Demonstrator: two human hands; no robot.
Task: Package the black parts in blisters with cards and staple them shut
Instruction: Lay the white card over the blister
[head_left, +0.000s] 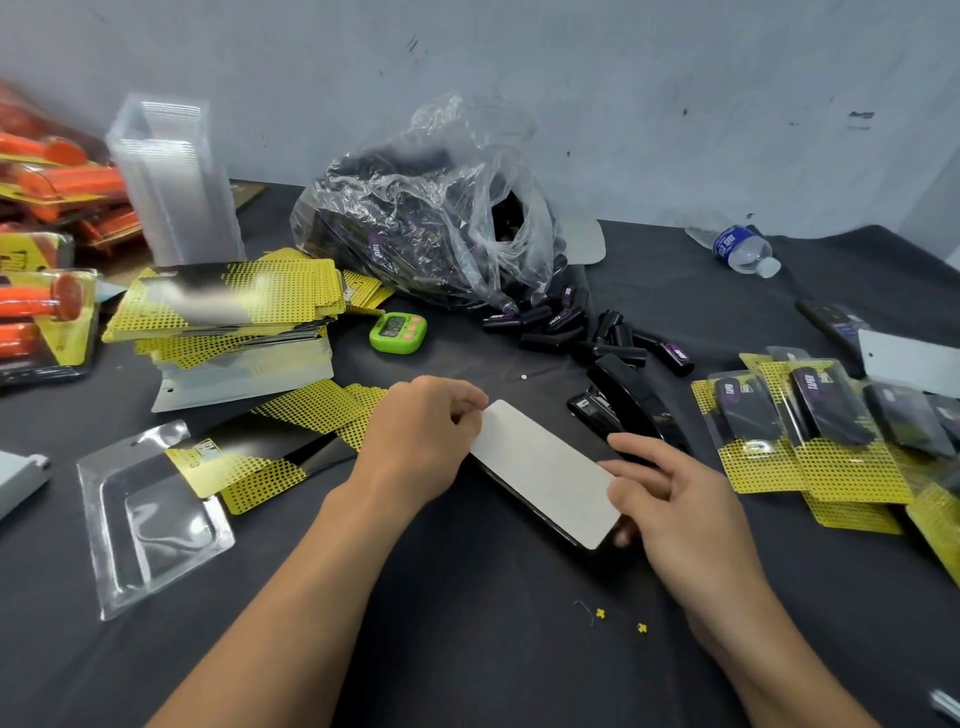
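Item in hand: package, blank white card back facing up, on the dark table at centre. Left hand pinches its 10 o'clock corner; right hand grips its 4 o'clock end with fingers curled. Stapler lies just beyond, at 1 o'clock. Loose black parts at 12 o'clock. Advice: square card edges with the blister, hold flat, then staple.

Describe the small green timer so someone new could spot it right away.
Start at the big clear plastic bag of black parts at the back of the dark table. Just in front of its left side, right of the yellow card stack, sits the green digital timer, alone in having pink buttons.
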